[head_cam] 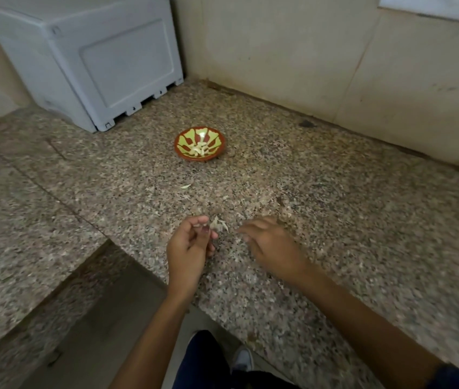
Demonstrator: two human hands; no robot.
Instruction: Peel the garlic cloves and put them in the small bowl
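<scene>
Both hands: left hand [187,248] pinches garlic skin [219,223], right hand [271,244] hangs relaxed.

**Legible text: none recorded**

Item: head view, single frame. Lettering, labels, brand marks, numerals, signs: none can be read. The grey appliance [82,60] at the back of the counter [335,220] shows plain moulded panels with no readable marking. The small bowl [200,144] carries a painted red and green pattern only, without characters. The wall tiles [307,51] bear stains, no writing.
</scene>
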